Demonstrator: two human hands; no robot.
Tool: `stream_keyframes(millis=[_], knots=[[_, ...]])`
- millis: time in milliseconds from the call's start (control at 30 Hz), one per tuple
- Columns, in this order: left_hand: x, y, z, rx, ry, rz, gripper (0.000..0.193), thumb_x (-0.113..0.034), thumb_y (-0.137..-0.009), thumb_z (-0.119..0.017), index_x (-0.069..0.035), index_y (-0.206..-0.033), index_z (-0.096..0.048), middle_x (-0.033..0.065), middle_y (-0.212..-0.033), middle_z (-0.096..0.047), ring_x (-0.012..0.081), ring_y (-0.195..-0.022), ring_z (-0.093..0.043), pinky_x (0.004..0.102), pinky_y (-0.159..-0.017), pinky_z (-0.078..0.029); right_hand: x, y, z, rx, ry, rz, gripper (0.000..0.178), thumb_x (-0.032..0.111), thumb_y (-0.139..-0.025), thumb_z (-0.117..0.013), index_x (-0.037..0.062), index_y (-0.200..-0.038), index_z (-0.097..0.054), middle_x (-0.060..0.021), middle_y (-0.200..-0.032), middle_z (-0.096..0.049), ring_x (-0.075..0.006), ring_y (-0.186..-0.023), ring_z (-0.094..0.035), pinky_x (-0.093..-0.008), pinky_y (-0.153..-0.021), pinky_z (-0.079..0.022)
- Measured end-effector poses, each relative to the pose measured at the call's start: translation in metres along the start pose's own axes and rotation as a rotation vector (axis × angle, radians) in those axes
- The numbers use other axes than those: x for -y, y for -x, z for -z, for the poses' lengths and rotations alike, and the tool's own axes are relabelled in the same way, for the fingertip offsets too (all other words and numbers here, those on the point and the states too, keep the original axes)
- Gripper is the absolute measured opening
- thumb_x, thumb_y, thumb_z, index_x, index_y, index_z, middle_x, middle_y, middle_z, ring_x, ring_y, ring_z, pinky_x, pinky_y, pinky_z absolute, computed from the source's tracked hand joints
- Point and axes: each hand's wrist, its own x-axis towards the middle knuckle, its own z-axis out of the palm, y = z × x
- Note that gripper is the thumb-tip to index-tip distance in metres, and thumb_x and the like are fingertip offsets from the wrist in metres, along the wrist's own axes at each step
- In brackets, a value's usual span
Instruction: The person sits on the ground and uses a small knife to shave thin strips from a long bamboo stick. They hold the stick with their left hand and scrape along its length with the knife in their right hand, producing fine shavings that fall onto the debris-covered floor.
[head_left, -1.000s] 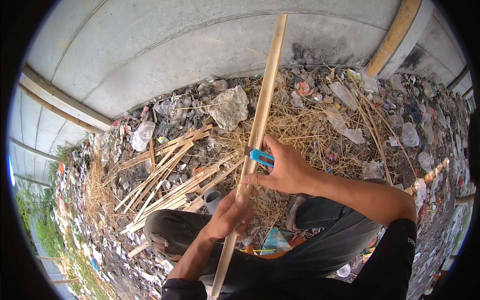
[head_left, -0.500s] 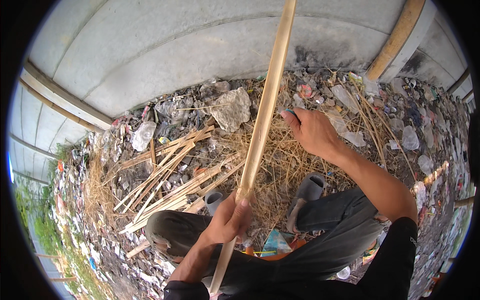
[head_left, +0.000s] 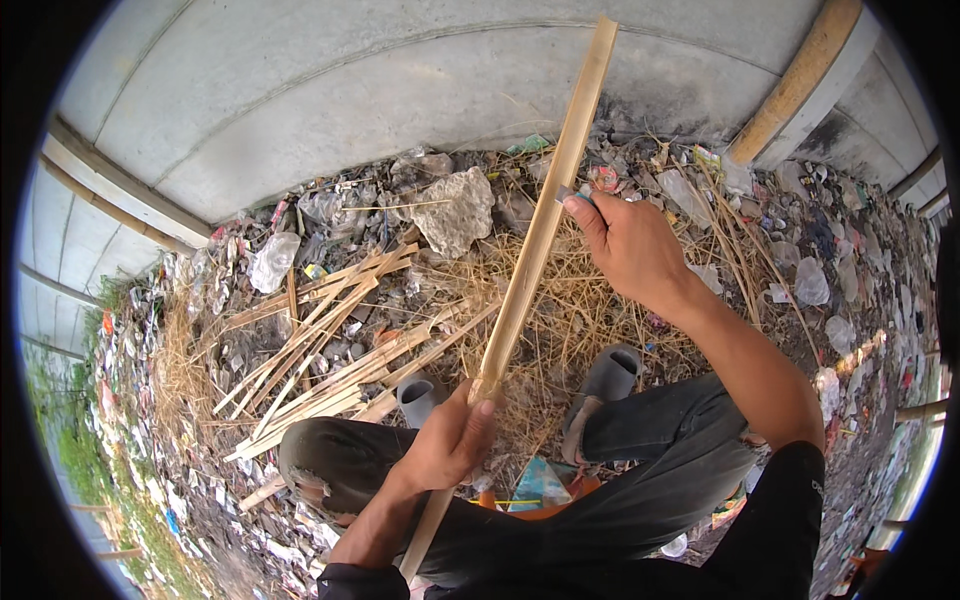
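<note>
A long, pale split bamboo strip (head_left: 543, 235) slants from my lap up toward the wall, its hollow inner face turned up. My left hand (head_left: 452, 440) is closed around its lower part, just below a node. My right hand (head_left: 640, 245) is closed on a small knife (head_left: 568, 194). Only a short grey blade and a bit of teal handle show past the thumb. That blade touches or nearly touches the strip's right edge, well above my left hand. Shavings and straw (head_left: 580, 300) lie on the ground beneath the strip.
Several split bamboo strips (head_left: 310, 335) lie in a heap to the left. A pale rock (head_left: 455, 213) sits before the grey panel wall (head_left: 330, 100). Litter and plastic bags (head_left: 272, 262) cover the ground. My bent knees (head_left: 345, 460) flank the strip.
The bamboo strip has slid down toward me, so its upper end now shows. My right hand has come closer to it, bringing the knife's blade to its edge.
</note>
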Motion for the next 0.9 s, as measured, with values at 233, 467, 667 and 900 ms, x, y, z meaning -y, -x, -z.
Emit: stream_keyframes(millis=[233,467,667,900], knots=[[0.003,0.005,0.003,0.01,-0.034,0.027,0.032,-0.033,-0.114,-0.044,-0.002,-0.119,-0.049,-0.0027,-0.066,-0.047,0.0059,-0.049,-0.043,0.0237,-0.046,-0.037,-0.002,0.006,-0.005,0.054,-0.08,-0.018,0.06,0.042,-0.113,-0.043,-0.0004,-0.074,-0.061,-0.0177,-0.05,-0.054,-0.0365,-0.043,-0.054,-0.0478,-0.044,-0.042],[0.006,0.004,0.002,0.014,-0.054,0.033,0.033,-0.035,-0.113,-0.045,-0.003,-0.119,-0.049,-0.0033,-0.066,-0.046,0.0055,-0.05,-0.044,0.0242,-0.046,-0.037,-0.007,0.012,-0.007,0.132,-0.182,-0.065,0.061,0.042,-0.113,-0.044,-0.002,-0.074,-0.06,-0.0165,-0.05,-0.05,-0.0308,-0.043,-0.047,-0.0461,-0.045,-0.038],[-0.001,0.004,-0.001,0.026,-0.021,0.047,0.033,-0.035,-0.113,-0.044,-0.003,-0.118,-0.049,-0.0029,-0.067,-0.047,0.0058,-0.051,-0.044,0.0247,-0.046,-0.038,-0.011,0.0,-0.008,0.091,-0.205,-0.137,0.058,0.042,-0.113,-0.047,-0.0033,-0.078,-0.059,-0.0156,-0.052,-0.047,-0.0236,-0.045,-0.04,-0.0444,-0.048,-0.036],[0.0,0.009,0.002,0.015,-0.07,-0.002,0.031,-0.032,-0.114,-0.044,-0.002,-0.119,-0.051,-0.0037,-0.068,-0.05,0.0046,-0.055,-0.049,0.0222,-0.05,-0.039,-0.014,0.004,-0.01,0.119,-0.208,-0.142,0.064,0.045,-0.113,-0.042,0.0001,-0.071,-0.059,-0.0128,-0.047,-0.049,-0.0265,-0.04,-0.05,-0.0457,-0.044,-0.038]])
